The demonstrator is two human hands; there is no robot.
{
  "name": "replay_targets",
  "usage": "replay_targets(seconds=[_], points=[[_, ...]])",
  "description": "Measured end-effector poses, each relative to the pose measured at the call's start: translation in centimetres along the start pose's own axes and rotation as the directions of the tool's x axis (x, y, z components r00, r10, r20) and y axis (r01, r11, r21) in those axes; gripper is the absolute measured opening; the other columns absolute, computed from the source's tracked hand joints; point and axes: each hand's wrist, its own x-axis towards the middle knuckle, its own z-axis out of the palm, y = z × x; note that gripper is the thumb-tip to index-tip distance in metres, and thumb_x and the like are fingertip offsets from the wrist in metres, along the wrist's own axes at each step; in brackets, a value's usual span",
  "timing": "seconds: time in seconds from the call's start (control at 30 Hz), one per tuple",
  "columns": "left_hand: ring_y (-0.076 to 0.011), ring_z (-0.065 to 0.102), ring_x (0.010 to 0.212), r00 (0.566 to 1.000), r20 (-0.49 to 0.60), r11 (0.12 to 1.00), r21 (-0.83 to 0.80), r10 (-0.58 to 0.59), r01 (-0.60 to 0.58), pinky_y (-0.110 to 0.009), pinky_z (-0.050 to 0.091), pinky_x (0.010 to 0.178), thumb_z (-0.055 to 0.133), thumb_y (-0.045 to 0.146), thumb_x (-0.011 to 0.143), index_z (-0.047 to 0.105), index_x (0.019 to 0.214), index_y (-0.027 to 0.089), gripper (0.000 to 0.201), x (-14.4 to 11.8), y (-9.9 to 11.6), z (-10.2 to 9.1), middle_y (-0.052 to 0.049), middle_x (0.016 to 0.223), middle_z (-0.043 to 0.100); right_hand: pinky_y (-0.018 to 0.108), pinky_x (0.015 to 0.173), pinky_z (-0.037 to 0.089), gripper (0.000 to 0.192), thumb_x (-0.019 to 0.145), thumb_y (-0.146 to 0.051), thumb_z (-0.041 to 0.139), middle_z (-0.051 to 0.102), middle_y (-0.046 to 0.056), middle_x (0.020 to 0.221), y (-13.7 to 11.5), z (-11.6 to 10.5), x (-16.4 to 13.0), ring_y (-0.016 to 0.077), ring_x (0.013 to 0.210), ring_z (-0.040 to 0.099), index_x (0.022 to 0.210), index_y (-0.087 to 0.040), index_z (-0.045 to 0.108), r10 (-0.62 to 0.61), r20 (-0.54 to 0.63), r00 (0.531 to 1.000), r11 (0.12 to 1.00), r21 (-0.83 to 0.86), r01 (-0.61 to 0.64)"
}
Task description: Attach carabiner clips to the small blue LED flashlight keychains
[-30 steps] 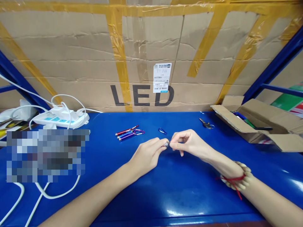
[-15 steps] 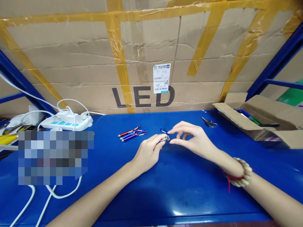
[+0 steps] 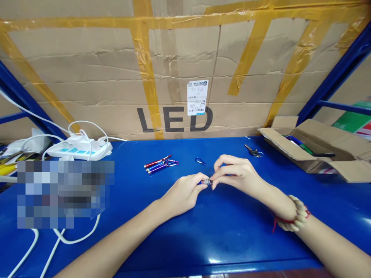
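Cylinder (image 3: pixel 206 182) is gripped by the left hand (image 3: pixel 183 192), its end pinched by the right hand (image 3: pixel 236 173); probably light, stiff, slick, best held mid-length.

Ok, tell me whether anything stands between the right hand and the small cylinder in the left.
Nothing visible does: the right hand is right at the exposed end of the small cylinder, which the left hand grips. The blue carabiner lies farther back, apart from both hands.
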Motion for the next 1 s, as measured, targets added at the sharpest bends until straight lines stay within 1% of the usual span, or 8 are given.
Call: replay_targets(seconds=[0.2, 0.27, 0.4, 0.47, 0.57, 0.67, 0.83, 1.0], points=[[-0.0141, 0.057, 0.084, 1.000, -0.003, 0.996, 0.090, 0.007, -0.006, -0.024, 0.043, 0.076, 0.034, 0.019, 0.091, 0.050, 0.093, 0.018, 0.017, -0.2, -0.5, 0.2, -0.004, 0.094, 0.061, 0.022, 0.054, 0.042, 0.027, 0.069, -0.045, 0.068, 0.056, 0.003, 0.064, 0.0, 1.1, 0.2, 0.0112, 0.062, 0.053, 0.060, -0.019, 0.069, 0.233, 0.019, 0.972, 0.944, 0.236, -0.231], [-0.0146, 0.057, 0.086, 0.997, -0.044, 0.988, 0.139, 0.068, -0.061, -0.025, 0.043, 0.077, 0.033, 0.018, 0.092, 0.051, 0.094, 0.017, 0.018, -0.2, -0.9, 0.2, -0.004, 0.094, 0.061, 0.021, 0.045, 0.039, 0.027, 0.063, -0.044, 0.072, 0.056, 0.003, 0.065, -0.1, 1.6, 0.3, 0.0103, 0.057, 0.050, 0.059, -0.017, 0.068, 0.452, 0.095, 0.887, 0.817, 0.356, -0.454], [-0.0171, 0.057, 0.082, 0.971, -0.121, 0.945, 0.280, 0.207, -0.167, -0.028, 0.045, 0.073, 0.034, 0.017, 0.092, 0.053, 0.098, 0.014, 0.020, -0.1, -1.2, 0.0, -0.007, 0.090, 0.062, 0.016, 0.034, 0.026, 0.030, 0.057, -0.040, 0.075, 0.051, 0.000, 0.060, -0.7, 2.2, 0.3, 0.0044, 0.046, 0.037, 0.060, -0.013, 0.063, 0.710, 0.385, 0.589, 0.364, 0.516, -0.775], [-0.0171, 0.056, 0.078, 0.959, -0.143, 0.931, 0.310, 0.245, -0.192, -0.029, 0.045, 0.071, 0.034, 0.017, 0.092, 0.054, 0.100, 0.014, 0.021, -0.1, -1.0, -0.1, -0.007, 0.087, 0.062, 0.014, 0.034, 0.022, 0.032, 0.054, -0.039, 0.077, 0.048, -0.001, 0.057, -0.9, 2.1, 0.2, 0.0025, 0.046, 0.033, 0.058, -0.012, 0.060, 0.704, 0.469, 0.534, 0.226, 0.564, -0.794], [-0.0151, 0.057, 0.084, 0.961, -0.159, 0.954, 0.235, 0.227, -0.186, -0.026, 0.045, 0.076, 0.035, 0.016, 0.092, 0.053, 0.105, 0.015, 0.022, 0.0, -0.6, -0.2, -0.005, 0.091, 0.063, 0.013, 0.034, 0.017, 0.037, 0.051, -0.040, 0.079, 0.046, -0.003, 0.056, -1.2, 1.9, 0.2, 0.0009, 0.045, 0.029, 0.059, -0.012, 0.057, 0.658, 0.532, 0.533, 0.119, 0.626, -0.771], [-0.0131, 0.056, 0.096, 0.971, -0.177, 0.982, 0.128, 0.164, -0.142, -0.024, 0.043, 0.086, 0.037, 0.016, 0.092, 0.052, 0.110, 0.017, 0.023, 0.1, -0.5, -0.1, -0.005, 0.104, 0.062, 0.014, 0.034, 0.018, 0.041, 0.054, -0.046, 0.076, 0.046, -0.003, 0.055, -1.3, 1.9, 0.3, 0.0009, 0.043, 0.029, 0.059, -0.012, 0.055, 0.664, 0.495, 0.560, 0.163, 0.636, -0.755], [-0.0139, 0.058, 0.089, 0.978, -0.196, 0.995, 0.078, 0.071, -0.057, -0.025, 0.045, 0.082, 0.035, 0.019, 0.092, 0.054, 0.106, 0.015, 0.024, 0.1, -1.0, 0.3, -0.006, 0.101, 0.062, 0.016, 0.036, 0.026, 0.039, 0.060, -0.048, 0.072, 0.046, -0.003, 0.050, -1.2, 2.2, 0.6, 0.0041, 0.042, 0.037, 0.061, -0.013, 0.054, 0.679, 0.358, 0.641, 0.379, 0.578, -0.723], [-0.0130, 0.057, 0.075, 0.979, -0.202, 0.994, 0.106, -0.011, 0.033, -0.024, 0.044, 0.072, 0.034, 0.023, 0.092, 0.054, 0.103, 0.015, 0.024, 0.3, -1.3, 0.2, -0.004, 0.085, 0.061, 0.019, 0.046, 0.040, 0.032, 0.066, -0.042, 0.070, 0.056, 0.000, 0.066, -0.3, 2.4, 0.4, 0.0064, 0.048, 0.048, 0.079, -0.014, 0.059, 0.544, 0.001, 0.839, 0.765, 0.409, -0.497]])
